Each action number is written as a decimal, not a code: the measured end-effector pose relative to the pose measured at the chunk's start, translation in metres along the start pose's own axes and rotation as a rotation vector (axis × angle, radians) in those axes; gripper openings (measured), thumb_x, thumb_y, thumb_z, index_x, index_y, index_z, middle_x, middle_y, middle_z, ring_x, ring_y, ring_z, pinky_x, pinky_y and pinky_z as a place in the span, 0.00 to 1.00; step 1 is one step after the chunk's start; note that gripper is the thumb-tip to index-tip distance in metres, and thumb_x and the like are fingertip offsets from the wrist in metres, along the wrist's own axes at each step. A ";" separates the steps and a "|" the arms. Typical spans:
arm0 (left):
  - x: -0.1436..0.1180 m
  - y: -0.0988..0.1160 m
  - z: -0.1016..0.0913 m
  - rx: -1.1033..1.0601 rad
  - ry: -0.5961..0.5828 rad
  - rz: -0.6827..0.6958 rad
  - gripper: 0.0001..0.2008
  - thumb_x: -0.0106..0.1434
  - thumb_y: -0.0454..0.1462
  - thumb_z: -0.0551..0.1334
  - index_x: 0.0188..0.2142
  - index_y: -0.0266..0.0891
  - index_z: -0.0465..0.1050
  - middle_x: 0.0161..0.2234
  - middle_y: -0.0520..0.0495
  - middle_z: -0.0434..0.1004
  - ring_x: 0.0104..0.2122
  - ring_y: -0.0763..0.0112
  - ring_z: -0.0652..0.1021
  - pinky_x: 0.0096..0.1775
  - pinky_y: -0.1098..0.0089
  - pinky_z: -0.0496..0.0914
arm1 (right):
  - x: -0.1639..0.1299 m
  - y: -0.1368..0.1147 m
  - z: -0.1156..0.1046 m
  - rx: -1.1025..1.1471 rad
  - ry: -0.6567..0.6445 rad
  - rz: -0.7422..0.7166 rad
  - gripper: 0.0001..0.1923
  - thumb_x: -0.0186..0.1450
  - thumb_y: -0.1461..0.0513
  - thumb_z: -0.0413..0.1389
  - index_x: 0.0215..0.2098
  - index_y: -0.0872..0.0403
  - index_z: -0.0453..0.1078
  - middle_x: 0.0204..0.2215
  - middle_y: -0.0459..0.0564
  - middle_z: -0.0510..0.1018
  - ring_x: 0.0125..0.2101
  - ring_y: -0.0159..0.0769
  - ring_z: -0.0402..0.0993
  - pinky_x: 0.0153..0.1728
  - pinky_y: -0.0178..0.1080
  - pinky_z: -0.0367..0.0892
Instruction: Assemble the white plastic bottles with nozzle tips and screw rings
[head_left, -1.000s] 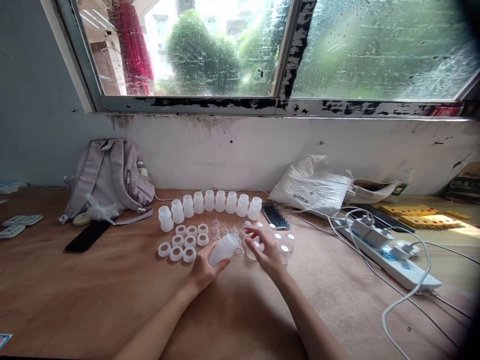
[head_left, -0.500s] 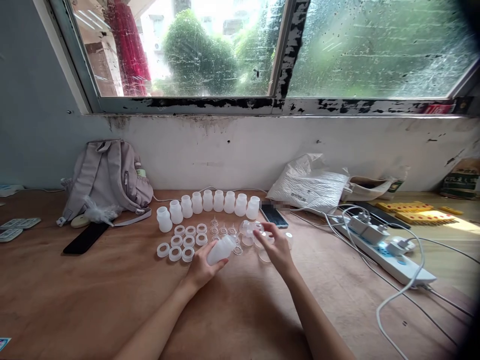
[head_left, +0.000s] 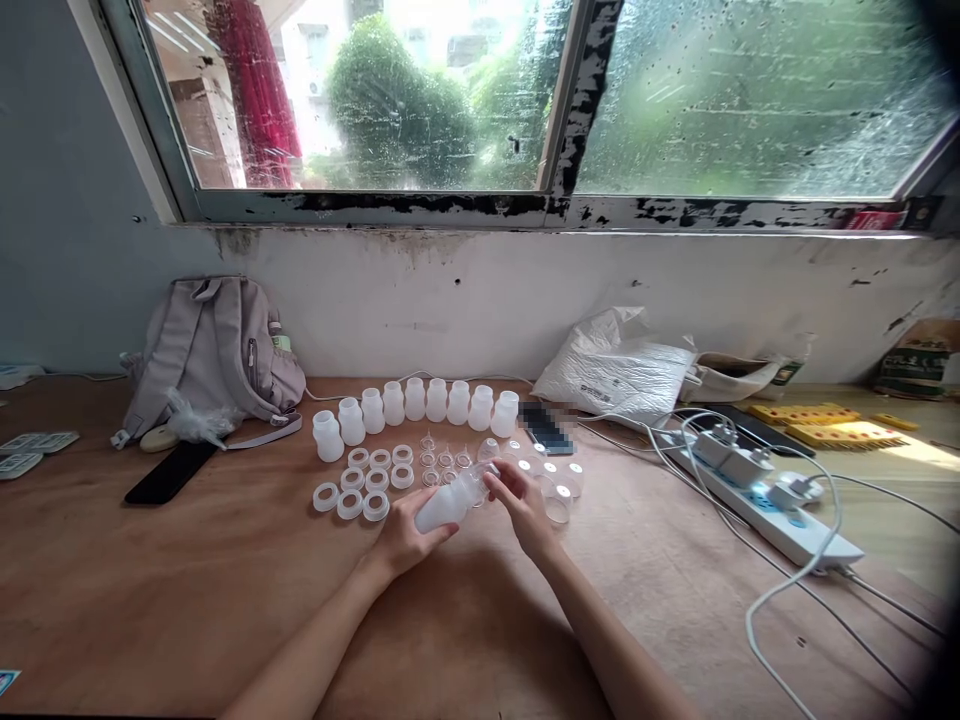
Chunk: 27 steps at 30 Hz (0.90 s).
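My left hand (head_left: 403, 537) is wrapped round a frosted baby bottle (head_left: 439, 510), tilted with its top toward the right. My right hand (head_left: 525, 508) pinches a clear dome cap (head_left: 480, 476) at the bottle's top end; whether it is fully seated I cannot tell. Left of the bottle lie several white collar rings (head_left: 376, 480) in rows. Behind it are several clear bottle nipples (head_left: 445, 460), partly hidden by the hands. More clear caps (head_left: 574, 478) stand beyond my right hand. An arc of frosted bottles (head_left: 415, 400) stands upright farther back.
A grey backpack (head_left: 217, 350) and a black phone (head_left: 171, 472) are at the left. Another phone (head_left: 551, 437) lies behind the caps, near a silver plastic bag (head_left: 619, 375). On the right, a white power strip (head_left: 795, 535) trails cables (head_left: 754, 610) across the table.
My right hand has moved left from the group of clear caps to the top of the bottle, bringing a clear cap. My left hand holds the bottle in nearly the same place.
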<state>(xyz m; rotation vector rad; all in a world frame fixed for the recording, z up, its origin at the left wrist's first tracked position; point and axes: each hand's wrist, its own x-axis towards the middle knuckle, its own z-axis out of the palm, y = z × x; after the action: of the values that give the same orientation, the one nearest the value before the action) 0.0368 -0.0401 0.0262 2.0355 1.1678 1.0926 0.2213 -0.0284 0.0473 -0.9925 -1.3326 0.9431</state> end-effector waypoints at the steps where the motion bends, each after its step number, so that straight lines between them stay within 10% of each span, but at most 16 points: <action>1: 0.000 0.001 0.000 -0.010 0.000 -0.005 0.20 0.50 0.41 0.62 0.44 0.39 0.68 0.38 0.46 0.73 0.37 0.64 0.73 0.39 0.66 0.68 | 0.000 0.000 0.000 -0.001 0.004 0.000 0.14 0.55 0.54 0.56 0.34 0.55 0.67 0.24 0.45 0.68 0.23 0.29 0.62 0.24 0.33 0.60; 27: -0.002 -0.005 0.003 0.067 0.084 0.057 0.20 0.50 0.41 0.61 0.43 0.38 0.67 0.37 0.44 0.73 0.37 0.62 0.73 0.39 0.65 0.68 | -0.010 0.023 0.019 0.127 -0.124 0.111 0.17 0.59 0.52 0.50 0.42 0.54 0.62 0.23 0.44 0.68 0.21 0.30 0.66 0.25 0.35 0.64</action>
<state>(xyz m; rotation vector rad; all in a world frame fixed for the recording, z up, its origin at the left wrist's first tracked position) 0.0368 -0.0393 0.0199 2.1033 1.2092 1.1914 0.2021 -0.0303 0.0222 -0.9307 -1.3125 1.1751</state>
